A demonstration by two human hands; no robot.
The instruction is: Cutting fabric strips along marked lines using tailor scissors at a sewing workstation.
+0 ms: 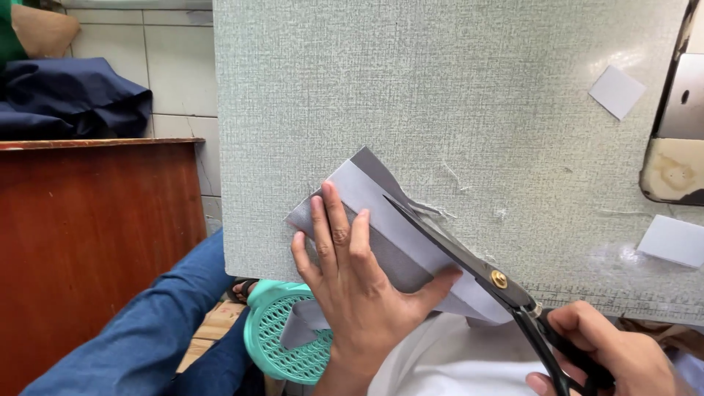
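My left hand (353,282) lies flat, fingers spread, pressing a grey piece of fabric (381,213) onto the grey textured tabletop (455,88) near its front edge. My right hand (612,352), at the lower right, grips the black handles of large scissors (469,260). The blades are partly apart and run along the fabric's right edge, tips pointing up-left. A light strip lies along the fabric beside the blade. Frayed threads lie on the table just past the blade tips.
Two small pale fabric squares (617,92) (673,240) lie at the right. A sewing machine base (678,139) stands at the right edge. A teal mesh basket (282,334) sits below the table. A red-brown wooden table (95,235) with dark cloth (70,95) stands left.
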